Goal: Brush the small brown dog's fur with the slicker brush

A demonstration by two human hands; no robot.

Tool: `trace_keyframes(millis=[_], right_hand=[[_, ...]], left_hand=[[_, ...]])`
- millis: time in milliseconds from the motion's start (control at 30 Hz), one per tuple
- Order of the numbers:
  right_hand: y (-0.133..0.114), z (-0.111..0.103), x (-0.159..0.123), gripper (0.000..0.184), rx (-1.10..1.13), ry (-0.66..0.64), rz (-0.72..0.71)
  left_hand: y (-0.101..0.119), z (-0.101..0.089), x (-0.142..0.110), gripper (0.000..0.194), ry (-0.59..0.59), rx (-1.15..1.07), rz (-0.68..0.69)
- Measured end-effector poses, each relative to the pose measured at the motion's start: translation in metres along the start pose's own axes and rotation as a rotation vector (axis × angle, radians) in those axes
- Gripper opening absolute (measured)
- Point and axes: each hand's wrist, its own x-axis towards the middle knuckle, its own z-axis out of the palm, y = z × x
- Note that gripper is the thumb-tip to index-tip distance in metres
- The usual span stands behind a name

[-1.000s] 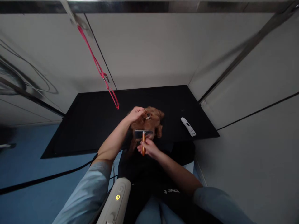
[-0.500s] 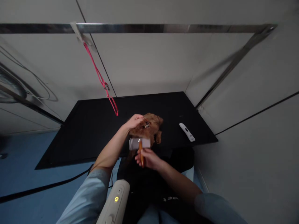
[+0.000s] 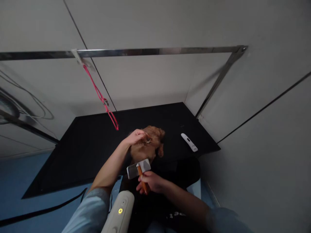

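Note:
A curly brown dog (image 3: 155,132) is on the black grooming table (image 3: 102,142), close to its front edge. My left hand (image 3: 136,136) is closed on fur at the upper left of the dog's body; whether it grips an ear or another part I cannot tell. In my right hand (image 3: 152,181) is a slicker brush (image 3: 132,171), held by its orange-brown wooden handle. The brush's wide pale head is just below the dog's near side, close to the coat. Whether its pins touch the fur is hidden.
A white hair clipper (image 3: 189,142) lies on the table right of the dog. From a metal rail (image 3: 155,51) hangs a pink grooming loop (image 3: 98,94). A white device with a yellow light (image 3: 120,207) juts up near my left arm. A wall stands behind.
My right hand has drawn the brush down, away from the dog's side and toward me, and its head is tilted differently. My left hand keeps its hold. The whole view has shifted.

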Motion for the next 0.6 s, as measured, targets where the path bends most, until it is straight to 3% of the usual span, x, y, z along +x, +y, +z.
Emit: trace_keyframes(millis=[67, 133, 167, 200, 267, 333, 433, 467, 533, 600], right_hand=[[-0.002, 0.002, 0.001, 0.039, 0.013, -0.003, -0.128], [-0.008, 0.003, 0.002, 0.036, 0.041, 0.128, -0.282], [-0.010, 0.003, 0.002, 0.035, 0.060, 0.177, -0.291], [-0.011, 0.004, 0.003, 0.035, 0.075, 0.181, -0.239], [-0.009, 0.004, 0.004, 0.038, 0.087, 0.035, -0.053], [-0.007, 0.004, 0.004, 0.041, 0.094, -0.084, -0.043], [-0.009, 0.001, 0.006, 0.039, 0.093, 0.090, -0.304], [-0.010, -0.001, 0.007, 0.038, 0.082, 0.153, -0.318], [-0.010, -0.005, 0.009, 0.037, 0.048, 0.120, -0.156], [-0.009, -0.008, 0.011, 0.039, 0.026, -0.014, -0.024]], left_hand=[[0.000, 0.001, 0.000, 0.034, 0.006, -0.009, -0.007], [0.001, 0.002, -0.001, 0.034, 0.025, -0.010, -0.004], [0.001, 0.003, -0.001, 0.034, 0.032, -0.008, -0.002], [0.001, 0.004, -0.001, 0.034, 0.032, -0.006, -0.003], [0.000, 0.004, 0.000, 0.034, 0.013, -0.009, -0.007], [-0.001, 0.003, 0.000, 0.033, 0.001, -0.018, 0.003], [-0.004, 0.000, 0.000, 0.028, 0.005, -0.001, 0.009], [-0.005, -0.002, 0.000, 0.027, 0.007, 0.008, 0.004], [-0.007, -0.004, 0.001, 0.026, 0.013, 0.014, -0.008], [-0.007, -0.005, 0.002, 0.027, 0.028, 0.015, -0.022]])
